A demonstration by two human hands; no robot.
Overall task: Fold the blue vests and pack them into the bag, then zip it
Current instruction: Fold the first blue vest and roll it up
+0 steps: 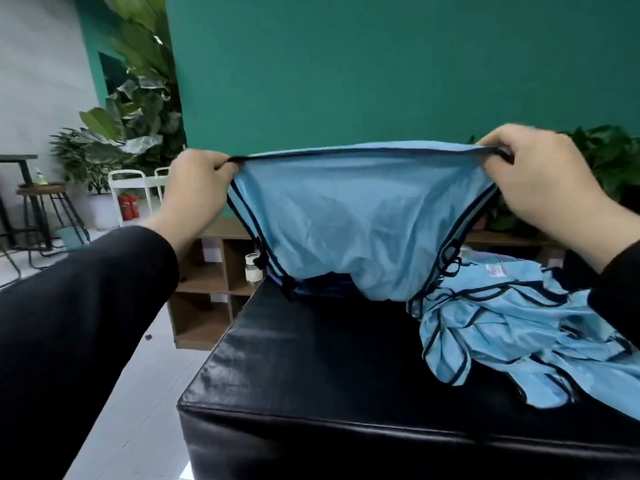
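Observation:
A light blue vest [360, 220] with dark trim hangs stretched in the air above a black padded block [311, 375]. My left hand [197, 188] pinches its top edge at the left corner. My right hand [540, 181] pinches the same edge at the right corner. The vest's lower part sags down and touches the block's far side. A heap of more blue vests [512, 330] lies crumpled on the block's right half. A dark purple-blue thing peeks out behind the hanging vest's lower edge; I cannot tell if it is the bag.
A wooden shelf unit [207, 282] with a small jar [253, 268] stands behind the block on the left. A green wall [346, 64] rises behind. Potted plants [131, 109], a white cart [138, 192] and a stool [45, 209] stand at the far left on a pale floor.

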